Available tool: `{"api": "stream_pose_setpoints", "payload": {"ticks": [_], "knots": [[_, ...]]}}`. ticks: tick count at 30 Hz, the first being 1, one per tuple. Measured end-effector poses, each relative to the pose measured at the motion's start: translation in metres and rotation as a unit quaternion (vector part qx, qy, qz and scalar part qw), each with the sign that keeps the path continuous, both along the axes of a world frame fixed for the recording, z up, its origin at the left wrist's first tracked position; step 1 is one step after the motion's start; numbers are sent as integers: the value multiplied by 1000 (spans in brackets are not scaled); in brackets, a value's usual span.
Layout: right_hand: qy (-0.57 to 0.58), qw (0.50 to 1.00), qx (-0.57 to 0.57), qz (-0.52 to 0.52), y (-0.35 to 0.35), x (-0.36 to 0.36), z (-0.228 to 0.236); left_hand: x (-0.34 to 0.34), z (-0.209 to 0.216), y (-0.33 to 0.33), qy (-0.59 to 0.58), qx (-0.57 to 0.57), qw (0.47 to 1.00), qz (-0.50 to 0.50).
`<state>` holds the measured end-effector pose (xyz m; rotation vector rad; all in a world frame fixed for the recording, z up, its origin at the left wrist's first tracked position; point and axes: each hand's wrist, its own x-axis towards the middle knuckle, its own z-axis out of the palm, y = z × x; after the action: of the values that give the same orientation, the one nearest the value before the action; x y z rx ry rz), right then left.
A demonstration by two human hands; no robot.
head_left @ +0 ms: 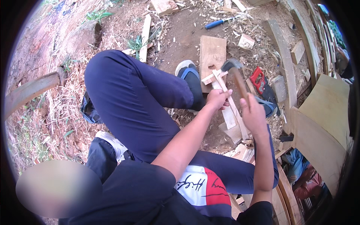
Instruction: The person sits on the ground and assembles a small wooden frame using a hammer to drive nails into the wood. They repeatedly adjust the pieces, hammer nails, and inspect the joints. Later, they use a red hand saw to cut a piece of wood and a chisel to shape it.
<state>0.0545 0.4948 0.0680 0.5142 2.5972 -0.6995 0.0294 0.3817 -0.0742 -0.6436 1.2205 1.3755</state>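
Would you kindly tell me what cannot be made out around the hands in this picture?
All in the head view:
Hammer: its head is blurred, so contact with the thin wooden strip is unclear; the right hand hides its grip end.
Left hand: its palm is hidden behind its own back.
Wooden beam: its outer end is cut off by the dark left rim.

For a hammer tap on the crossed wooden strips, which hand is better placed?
Probably the right hand: it grips the hammer, whose head is near the short wooden strip. The left hand appears occupied, holding the long wooden strip.
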Motion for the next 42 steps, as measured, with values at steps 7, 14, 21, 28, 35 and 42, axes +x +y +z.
{"api": "stream_pose_setpoints", "payload": {"ticks": [7,14,21,28,35,42], "knots": [[-4,1000,-1,-10,-5,7,-3,1,-5,2,3,1,1000,1],[67,995,-52,-61,-6,-20,26,2,-6,-1,7,8,1000,11],[-66,997,46,-3,6,-4,4,-4,2,-1,9,-11,1000,-22],[-5,1000,-1,-19,-4,2,-2,2,-7,1,7,-3,1000,-15],[51,993,-77,-77,-9,-9,17,2,-10,0,-4,1,1000,10],[30,998,-53,-24,16,3,-11,-6,-4,0,1,1,1000,-22]]}}
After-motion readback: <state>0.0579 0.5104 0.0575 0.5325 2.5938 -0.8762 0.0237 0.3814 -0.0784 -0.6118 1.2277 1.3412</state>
